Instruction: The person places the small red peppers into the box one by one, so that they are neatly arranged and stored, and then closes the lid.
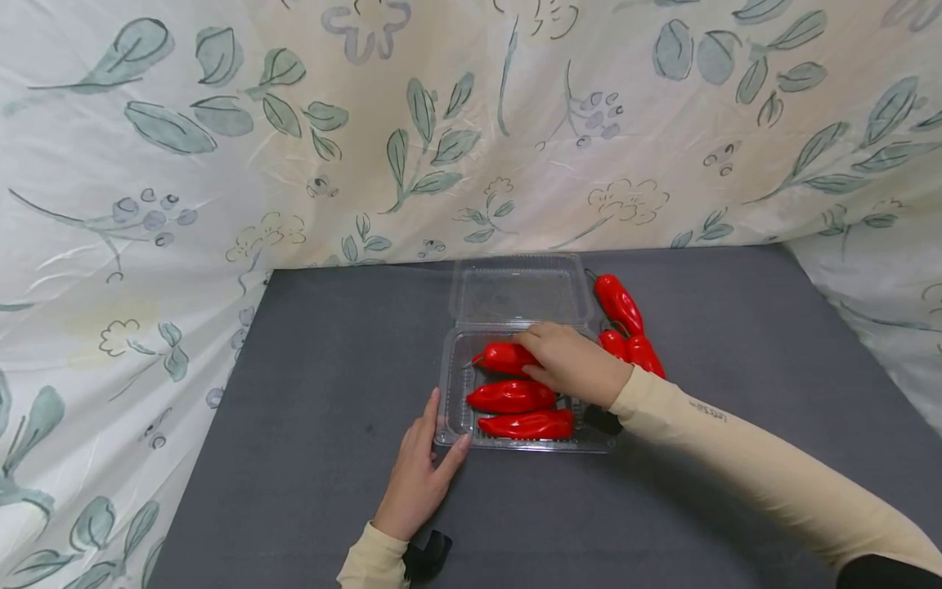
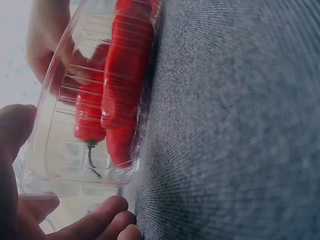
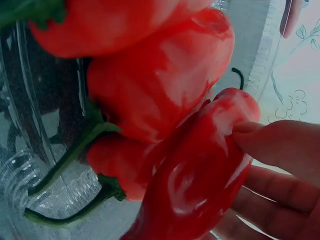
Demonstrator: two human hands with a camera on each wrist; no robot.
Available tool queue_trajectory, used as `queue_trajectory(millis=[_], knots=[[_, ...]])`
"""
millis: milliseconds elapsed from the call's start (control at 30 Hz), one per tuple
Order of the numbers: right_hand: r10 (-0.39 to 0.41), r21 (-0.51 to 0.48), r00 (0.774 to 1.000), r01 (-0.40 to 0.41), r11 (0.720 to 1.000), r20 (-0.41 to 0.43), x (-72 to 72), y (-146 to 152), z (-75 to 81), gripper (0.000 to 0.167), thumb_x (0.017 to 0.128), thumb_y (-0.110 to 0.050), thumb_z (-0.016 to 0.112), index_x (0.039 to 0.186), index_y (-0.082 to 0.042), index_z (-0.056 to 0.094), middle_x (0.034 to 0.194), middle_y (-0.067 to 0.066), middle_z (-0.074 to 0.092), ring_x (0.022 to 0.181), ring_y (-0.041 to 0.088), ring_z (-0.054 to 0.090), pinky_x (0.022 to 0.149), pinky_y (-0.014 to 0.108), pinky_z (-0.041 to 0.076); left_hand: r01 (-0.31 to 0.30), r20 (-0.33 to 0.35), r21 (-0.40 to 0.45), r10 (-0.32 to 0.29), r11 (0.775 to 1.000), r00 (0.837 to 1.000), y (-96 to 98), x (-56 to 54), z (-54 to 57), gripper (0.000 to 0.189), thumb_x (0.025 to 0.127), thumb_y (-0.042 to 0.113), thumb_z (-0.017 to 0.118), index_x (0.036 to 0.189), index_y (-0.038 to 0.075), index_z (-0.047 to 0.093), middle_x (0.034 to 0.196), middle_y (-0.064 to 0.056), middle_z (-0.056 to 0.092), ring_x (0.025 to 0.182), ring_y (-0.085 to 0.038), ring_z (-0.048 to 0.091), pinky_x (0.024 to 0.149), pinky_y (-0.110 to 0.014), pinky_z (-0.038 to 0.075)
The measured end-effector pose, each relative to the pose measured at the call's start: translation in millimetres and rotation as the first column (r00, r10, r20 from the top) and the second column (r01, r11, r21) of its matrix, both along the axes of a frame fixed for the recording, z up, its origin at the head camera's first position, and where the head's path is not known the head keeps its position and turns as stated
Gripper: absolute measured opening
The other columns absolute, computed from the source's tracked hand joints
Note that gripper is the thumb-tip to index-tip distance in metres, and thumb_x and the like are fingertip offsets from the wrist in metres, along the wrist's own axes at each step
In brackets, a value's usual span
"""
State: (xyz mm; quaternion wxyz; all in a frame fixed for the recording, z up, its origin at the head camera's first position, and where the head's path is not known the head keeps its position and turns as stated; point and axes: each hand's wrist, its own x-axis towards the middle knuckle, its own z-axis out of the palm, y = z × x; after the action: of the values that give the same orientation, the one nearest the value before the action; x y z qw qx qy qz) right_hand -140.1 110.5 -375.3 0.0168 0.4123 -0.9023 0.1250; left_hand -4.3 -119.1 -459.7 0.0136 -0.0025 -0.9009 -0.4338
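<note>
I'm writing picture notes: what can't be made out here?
Held pepper: lower end cut off by the bottom edge, right wrist view.
Box: part of its right wall hidden by the right hand, head view.
Nearer loose peppers: lower ends hidden by the right arm, head view.

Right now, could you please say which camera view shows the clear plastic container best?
The head view: it shows the clear plastic container nearly whole, lid open, though the right hand covers part. The left wrist view shows its ridged side close up; the right wrist view, only parts around the red peppers.
</note>
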Motion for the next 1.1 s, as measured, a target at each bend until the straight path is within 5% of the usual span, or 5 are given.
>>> queue_trajectory(millis=[900,1100], knots=[[-0.043,0.079,0.996,0.037,0.996,0.082,0.6,3,-0.7,0.055,0.078,-0.027,0.079,0.125,-0.008,0.056,0.096,0.004,0.065,0.08,0.016,0.06,0.075,0.031,0.054,-0.004,0.015,0.001,0.004,1.0,1.0,2.1,-0.6,0.1,0.082,0.091,0.054,0.057,0.155,0.023,0.015,0.128,-0.004,0.051,0.118,-0.018,0.043,0.086,-0.036,0.047],[-0.098,0.033,0.99,0.095,0.995,0.098,-3.1,20,10.4,0.059,0.082,-0.028,0.076,0.13,-0.003,0.053,0.109,0.009,0.066,0.095,0.022,0.064,0.085,0.037,0.053,-0.014,0.006,0.013,0.014,1.0,1.0,2.8,-1.4,0.2,0.082,0.09,0.051,0.059,0.154,0.022,0.017,0.128,-0.006,0.05,0.115,-0.018,0.045,0.084,-0.035,0.046]])
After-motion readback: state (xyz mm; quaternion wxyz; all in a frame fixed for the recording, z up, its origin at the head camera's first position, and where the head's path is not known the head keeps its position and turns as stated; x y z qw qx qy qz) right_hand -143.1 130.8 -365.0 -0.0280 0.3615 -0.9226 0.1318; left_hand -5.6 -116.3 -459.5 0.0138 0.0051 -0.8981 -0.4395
